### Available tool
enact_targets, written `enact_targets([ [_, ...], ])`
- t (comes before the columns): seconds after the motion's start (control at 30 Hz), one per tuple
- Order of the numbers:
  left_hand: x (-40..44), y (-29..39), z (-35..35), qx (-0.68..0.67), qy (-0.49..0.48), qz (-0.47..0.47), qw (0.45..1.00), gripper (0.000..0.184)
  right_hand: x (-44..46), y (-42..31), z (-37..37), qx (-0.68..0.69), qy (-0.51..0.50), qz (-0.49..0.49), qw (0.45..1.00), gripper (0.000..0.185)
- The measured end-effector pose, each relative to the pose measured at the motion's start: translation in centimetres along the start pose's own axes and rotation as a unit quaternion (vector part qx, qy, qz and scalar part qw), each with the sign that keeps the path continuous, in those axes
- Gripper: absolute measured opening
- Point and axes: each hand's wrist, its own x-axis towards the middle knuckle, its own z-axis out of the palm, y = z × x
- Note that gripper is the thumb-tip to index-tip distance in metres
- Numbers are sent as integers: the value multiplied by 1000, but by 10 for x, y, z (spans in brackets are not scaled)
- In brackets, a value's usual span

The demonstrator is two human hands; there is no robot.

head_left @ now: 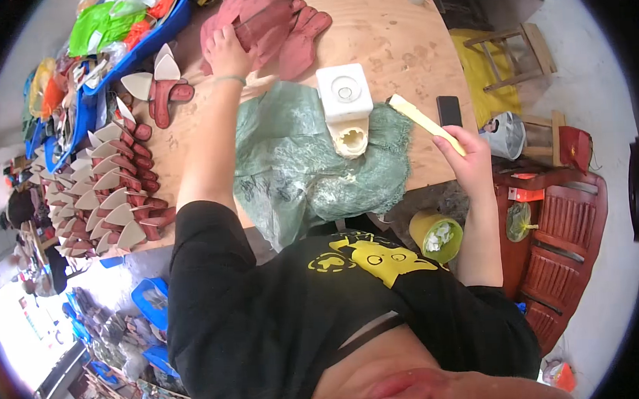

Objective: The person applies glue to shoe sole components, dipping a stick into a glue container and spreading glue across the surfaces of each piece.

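My left hand [226, 52] lies on a pile of dark red, sole-shaped pieces [262, 24] at the top of the table, fingers a little apart; its palm side is hidden. My right hand [466, 154] is closed round the lower end of a pale yellow brush [423, 121], whose dark tip points up and left. Between my hands, a white container [344, 91] with a round cap stands beside an opening crusted with cream-coloured matter [350, 141]. Both rest on a crumpled green plastic sheet [274, 137].
Rows of red straps with beige pointed pieces [108, 180] cover the table's left side. Blue bins [138, 54] hold colourful bags behind them. A black phone [449, 111] lies near the right edge. A yellow bin [435, 236], wooden stools [537, 47] and a red-brown chair [561, 260] stand right.
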Motion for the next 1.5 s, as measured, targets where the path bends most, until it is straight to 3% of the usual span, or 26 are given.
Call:
enact_targets([
  [0.07,2,6,-10,29,45,-14,998,79,-7,2,1,-2,2,-21,1000,21],
  [0.17,23,-10,-18,-10,-55,-53,997,81,-14,5,2,-4,-5,-2,1000,21],
  [0.2,28,-1,-36,6,-44,-107,993,80,-18,6,1,-16,-13,2,1000,22],
  [0.23,29,4,-40,1,81,-153,985,77,-16,5,0,-26,-18,1,999,22],
  [0.27,40,-5,-49,-179,-37,-217,959,73,-16,4,0,-34,-19,2,999,23],
  [0.3,51,-19,-54,-350,-157,-270,883,69,-17,2,1,-27,-15,5,1000,23],
  [0.33,57,-36,-41,-245,-7,-145,959,62,-16,-2,2,-22,-13,7,1000,23],
  [0.37,64,-42,-43,-200,49,-156,966,51,-13,-5,3,-15,-9,6,1000,23],
  [0.4,65,-51,-46,-443,-57,-216,868,47,-11,-7,4,-9,-4,7,1000,23],
  [0.43,65,-59,-48,-650,-160,-258,697,43,-10,-8,5,-4,0,10,1000,23],
  [0.47,45,-28,-83,-740,-159,-285,588,41,-10,-10,6,1,1,12,1000,23],
  [0.57,-9,-10,-124,-846,-195,-163,469,70,-11,-7,10,16,-18,-1,1000,25],
  [0.7,-93,29,-176,-912,-223,-104,329,97,-16,-1,5,-11,-91,14,996,28],
  [0.77,-119,40,-189,-934,-276,-41,222,90,-15,10,4,-43,-124,20,991,28],
  [0.83,-152,38,-189,-955,-229,-20,187,77,-16,11,1,-96,-151,8,984,35],
  [0.87,-173,19,-180,-952,-104,-81,276,63,-13,7,-1,-130,-171,14,977,37],
  [0.9,-182,18,-187,-984,-85,-49,148,58,-10,4,-3,-163,-188,20,968,40],
  [0.97,-216,14,-221,-960,-29,-131,247,48,-3,7,2,-209,-212,33,954,44],
  [1.03,-262,1,-216,-908,44,-169,380,49,3,18,12,-209,-229,34,950,42],
  [1.07,-285,-14,-213,-850,29,-235,470,55,5,18,20,-218,-218,24,951,42],
  [1.1,-297,-16,-213,-836,-2,-207,508,60,5,17,29,-227,-208,14,951,43],
  [1.17,-325,-7,-209,-774,58,-287,562,59,10,22,48,-233,-222,38,946,44],
  [1.27,-354,8,-195,-856,65,-247,448,52,18,27,74,-254,-216,47,941,45],
  [1.37,-366,24,-178,-836,96,-274,466,46,25,24,92,-310,-195,36,930,45],
  [1.43,-359,46,-177,-835,115,-317,436,36,30,21,102,-350,-194,35,916,42],
  [1.5,-350,64,-177,-848,66,-302,431,32,36,22,112,-382,-208,41,899,37],
])
